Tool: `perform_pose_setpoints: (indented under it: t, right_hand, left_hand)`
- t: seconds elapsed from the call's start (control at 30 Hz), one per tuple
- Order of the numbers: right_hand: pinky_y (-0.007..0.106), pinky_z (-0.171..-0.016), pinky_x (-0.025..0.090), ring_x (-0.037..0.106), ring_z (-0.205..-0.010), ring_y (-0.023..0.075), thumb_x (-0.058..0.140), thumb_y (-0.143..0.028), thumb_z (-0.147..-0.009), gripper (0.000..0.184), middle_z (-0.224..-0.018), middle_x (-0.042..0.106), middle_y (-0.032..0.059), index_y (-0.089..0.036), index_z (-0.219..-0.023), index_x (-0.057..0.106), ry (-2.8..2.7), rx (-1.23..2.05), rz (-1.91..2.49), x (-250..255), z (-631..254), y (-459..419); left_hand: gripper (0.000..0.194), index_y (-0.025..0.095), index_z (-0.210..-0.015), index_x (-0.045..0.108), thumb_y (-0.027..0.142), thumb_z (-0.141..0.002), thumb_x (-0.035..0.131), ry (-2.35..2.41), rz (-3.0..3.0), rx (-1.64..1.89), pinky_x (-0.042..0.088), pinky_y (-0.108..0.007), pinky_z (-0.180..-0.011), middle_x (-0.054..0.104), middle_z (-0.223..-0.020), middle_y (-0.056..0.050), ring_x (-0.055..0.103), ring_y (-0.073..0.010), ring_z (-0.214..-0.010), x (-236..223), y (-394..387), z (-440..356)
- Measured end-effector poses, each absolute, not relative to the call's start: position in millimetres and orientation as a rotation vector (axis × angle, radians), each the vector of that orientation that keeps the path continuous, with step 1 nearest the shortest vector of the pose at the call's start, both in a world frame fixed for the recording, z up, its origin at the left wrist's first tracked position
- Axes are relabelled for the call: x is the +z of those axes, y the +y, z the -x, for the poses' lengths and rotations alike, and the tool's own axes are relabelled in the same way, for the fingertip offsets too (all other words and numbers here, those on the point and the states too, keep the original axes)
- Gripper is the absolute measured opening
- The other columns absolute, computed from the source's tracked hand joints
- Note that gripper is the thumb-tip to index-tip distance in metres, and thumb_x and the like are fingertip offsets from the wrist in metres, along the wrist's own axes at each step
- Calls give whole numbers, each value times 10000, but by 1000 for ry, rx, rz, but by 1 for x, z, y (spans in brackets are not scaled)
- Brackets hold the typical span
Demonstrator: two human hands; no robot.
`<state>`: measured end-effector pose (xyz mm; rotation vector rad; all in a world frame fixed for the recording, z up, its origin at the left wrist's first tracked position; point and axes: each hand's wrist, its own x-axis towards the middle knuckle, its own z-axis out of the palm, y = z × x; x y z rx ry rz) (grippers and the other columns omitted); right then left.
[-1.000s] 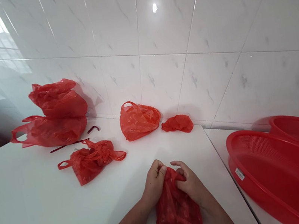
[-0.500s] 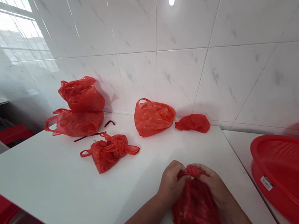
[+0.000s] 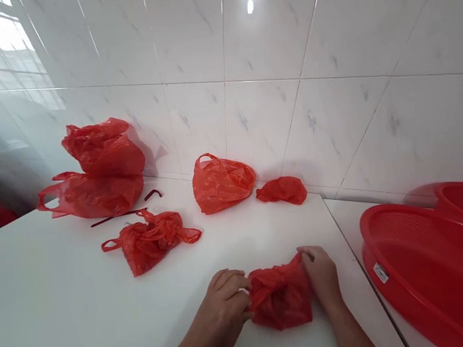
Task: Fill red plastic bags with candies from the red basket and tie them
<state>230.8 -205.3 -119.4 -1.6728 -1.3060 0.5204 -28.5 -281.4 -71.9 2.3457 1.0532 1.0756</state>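
A small crumpled red plastic bag point(image 3: 281, 297) lies on the white table point(image 3: 70, 293) near its front edge. My left hand point(image 3: 224, 309) grips the bag's left side with curled fingers. My right hand point(image 3: 322, 273) pinches the bag's right upper corner. The bag is stretched sideways between the two hands.
Several more red plastic bags lie further back: a knotted one point(image 3: 150, 242), a puffy one point(image 3: 220, 182), a small one point(image 3: 282, 191) and a stacked pair point(image 3: 97, 174) by the tiled wall. Two red plastic basins point(image 3: 443, 266) sit at the right. A dark red hook point(image 3: 152, 193) lies near the stack.
Earlier both hands were bunched together at the top of the upright bag. Now they have pulled apart to its left and right sides, and the bag lies lower and wider.
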Motion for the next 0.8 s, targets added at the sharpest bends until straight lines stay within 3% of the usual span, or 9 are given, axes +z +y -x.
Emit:
perform_pose_setpoints:
  t: [0.13,0.2,0.3,0.4,0.5,0.6,0.7,0.8]
  right_hand:
    - [327,-815,435,570,-976,232,440,-365,-783,395,-1071,623,75,-185,-1101,588,-1234,565,1700,-118,-227,-201]
    - [330,-814,431,566,-980,235,432,-382,-792,402,-1080,612,83,-178,-1103,584,-1242,543,1745,-119,-228,-197]
    - [330,-818,428,557,-979,229,419,-350,-795,341,-1107,578,92,-173,-1014,613,-1390,451,1780,-125,-227,-185]
    - [333,-826,428,545,-989,227,409,-305,-799,344,-1139,543,104,-163,-1047,600,-1549,297,1805,-132,-223,-169]
    - [361,-864,406,521,-1040,249,412,-275,-793,392,-1152,534,122,-144,-1127,571,-1686,130,1834,-135,-217,-150]
    - [384,-877,391,498,-1089,275,417,-286,-794,436,-1193,519,140,-131,-1180,548,-1753,30,1885,-136,-214,-131]
    - [396,-885,388,495,-1099,284,424,-321,-793,461,-1216,509,143,-130,-1196,539,-1775,6,1925,-136,-216,-112]
    - [422,-879,394,497,-1091,289,416,-370,-797,469,-1218,509,127,-162,-1199,538,-1775,44,1969,-136,-220,-95]
  left_hand:
    - [130,226,-725,603,199,-823,522,1364,-2338,1165,475,-368,-834,647,-959,-82,571,-233,-1005,-76,-285,69]
    - [122,218,-713,585,247,-820,534,1646,-2257,1301,489,-353,-794,637,-947,-77,591,-223,-938,-74,-280,95]
    - [139,201,-840,587,331,-811,547,2110,-1948,1579,477,-399,-852,606,-1027,-76,580,-237,-967,-65,-276,123]
    - [332,203,-1099,527,358,-806,549,2389,-1793,1734,378,-490,-994,512,-1233,-102,453,-294,-1193,-68,-285,129]
    - [389,245,-1175,497,361,-806,536,2388,-2039,1478,276,-531,-1057,380,-1391,-104,281,-324,-1333,-95,-300,121]
    - [474,245,-1251,475,394,-802,515,2550,-1981,1064,233,-634,-1013,274,-1467,-129,157,-388,-1369,-130,-307,118]
    - [513,240,-1305,441,370,-813,511,2507,-2048,854,315,-605,-971,357,-1427,-146,309,-376,-1311,-146,-306,127]
    - [449,287,-1247,497,306,-802,558,2476,-2262,970,338,-501,-1011,414,-1397,-99,428,-307,-1244,-136,-310,146]
